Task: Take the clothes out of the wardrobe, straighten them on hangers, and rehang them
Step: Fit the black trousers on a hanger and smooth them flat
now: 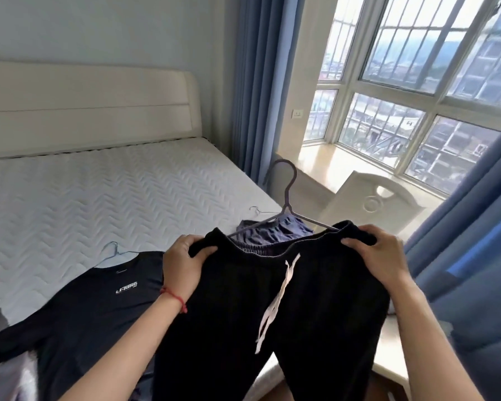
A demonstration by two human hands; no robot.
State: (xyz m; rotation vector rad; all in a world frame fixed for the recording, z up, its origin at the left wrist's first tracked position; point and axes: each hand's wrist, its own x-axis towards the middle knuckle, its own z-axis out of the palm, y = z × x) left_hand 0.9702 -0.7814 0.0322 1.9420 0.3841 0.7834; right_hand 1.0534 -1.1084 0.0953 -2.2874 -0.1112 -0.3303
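Black sweatpants [315, 308] with a white drawstring hang in front of me on a purple hanger [287, 195], whose hook stands up above the waistband. My left hand [180, 264] grips the left end of the waistband. My right hand [385, 256] grips the right end. A dark long-sleeved shirt [99, 302] with a white logo lies on the bed on a light blue hanger [113, 250]. Behind the pants a navy garment [272, 233] lies on another thin hanger [258, 211].
The white quilted mattress [99, 192] and cream headboard [84, 111] fill the left. A white chair back [376, 201] stands on the right by the window sill [330, 166]. Blue curtains [258, 82] hang beside the window, and more curtain [475, 227] hangs at far right.
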